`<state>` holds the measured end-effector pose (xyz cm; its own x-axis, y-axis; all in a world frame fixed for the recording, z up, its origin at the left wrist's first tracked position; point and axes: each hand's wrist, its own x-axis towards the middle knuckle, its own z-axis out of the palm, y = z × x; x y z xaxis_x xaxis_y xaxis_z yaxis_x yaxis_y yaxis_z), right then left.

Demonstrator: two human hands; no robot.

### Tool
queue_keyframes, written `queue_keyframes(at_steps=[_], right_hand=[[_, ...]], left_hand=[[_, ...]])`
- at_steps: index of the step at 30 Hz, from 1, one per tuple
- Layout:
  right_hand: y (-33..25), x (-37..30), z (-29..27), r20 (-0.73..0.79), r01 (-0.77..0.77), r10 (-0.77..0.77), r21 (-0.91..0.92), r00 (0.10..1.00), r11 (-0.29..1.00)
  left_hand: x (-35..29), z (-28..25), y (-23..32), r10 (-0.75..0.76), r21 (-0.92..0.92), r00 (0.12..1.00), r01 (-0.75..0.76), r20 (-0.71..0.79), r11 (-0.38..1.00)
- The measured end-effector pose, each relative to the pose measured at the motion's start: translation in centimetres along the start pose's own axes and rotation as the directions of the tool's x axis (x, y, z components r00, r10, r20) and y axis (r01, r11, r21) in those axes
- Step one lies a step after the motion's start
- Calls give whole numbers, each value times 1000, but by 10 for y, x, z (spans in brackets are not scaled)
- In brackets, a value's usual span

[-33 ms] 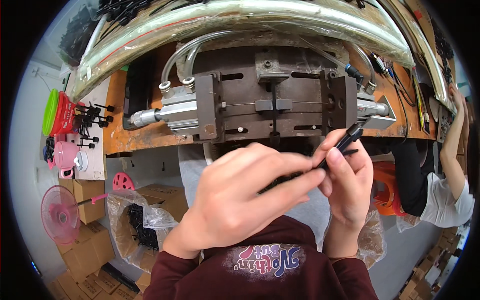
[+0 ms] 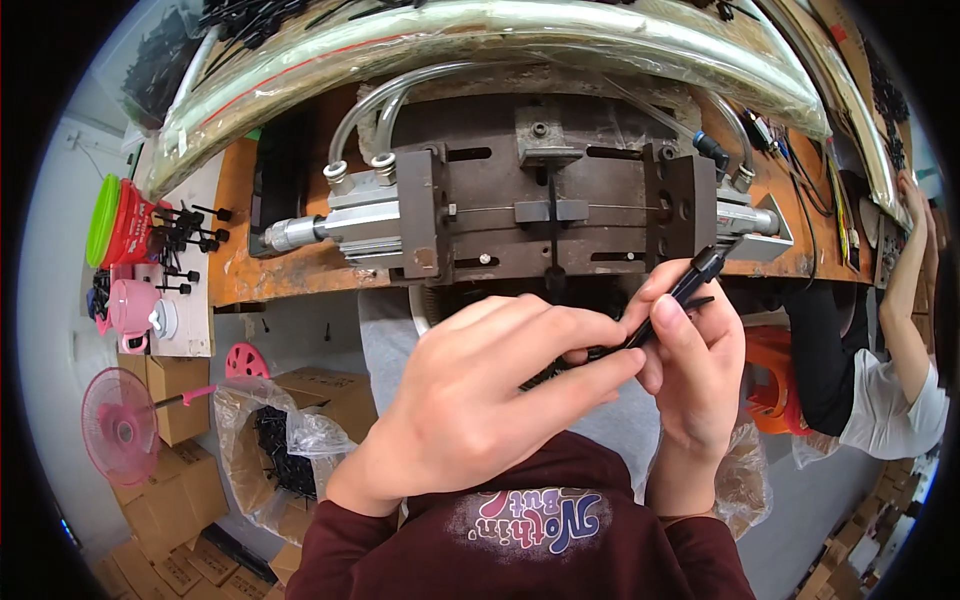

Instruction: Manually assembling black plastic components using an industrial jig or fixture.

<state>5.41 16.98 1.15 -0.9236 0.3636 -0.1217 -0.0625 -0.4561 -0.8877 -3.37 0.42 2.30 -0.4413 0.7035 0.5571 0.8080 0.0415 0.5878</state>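
Note:
Between thumb and fingers, my right hand (image 2: 697, 345) grips a slim black plastic part (image 2: 689, 285) with a thicker collar near its upper end and a short prong at its side. It is tilted, upper end to the right. My left hand (image 2: 490, 390) closes its fingers around the lower left end of that part, hiding much of it. Just beyond both hands stands a dark metal fixture (image 2: 500, 238), with a black rod (image 2: 552, 225) upright across its middle between small grey blocks.
Silver pneumatic cylinders (image 2: 365, 235) with clear hoses (image 2: 360, 105) flank the fixture on a wooden bench (image 2: 232, 270). At left are a pink fan (image 2: 122, 425), a plastic-lined box (image 2: 235, 440) of black parts and a pink cup (image 2: 130, 305). Another person (image 2: 885, 400) sits at far right.
My left fingers have shifted slightly, and more of the black part shows between them. The view has moved a little. My right hand keeps its grip.

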Motion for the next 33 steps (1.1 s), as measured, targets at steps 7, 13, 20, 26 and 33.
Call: queue_keyframes(at_steps=[7, 13, 20, 26, 33], right_hand=[[-1, 5, -4, -111, 79, -87, -75, 990, 994], [8, 11, 0, -57, 89, -92, -64, 994, 994], [-6, 17, -2, 68, -8, 19, -154, 998, 988], [-14, 18, -5, 46, -46, 60, -264, 997, 963], [-19, 14, -16, -166, 305, -339, -197, 926, 932]], left_hand=[[-11, -6, 7, -128, -161, 990, 117, -62, 980], [-16, 3, 7, -166, -118, 983, 157, -76, 981], [-26, 2, 7, -138, -128, 990, 134, -23, 983], [-32, 0, 11, -123, -124, 992, 126, 35, 984], [-30, 1, 4, -223, -55, 965, 218, -137, 975]])
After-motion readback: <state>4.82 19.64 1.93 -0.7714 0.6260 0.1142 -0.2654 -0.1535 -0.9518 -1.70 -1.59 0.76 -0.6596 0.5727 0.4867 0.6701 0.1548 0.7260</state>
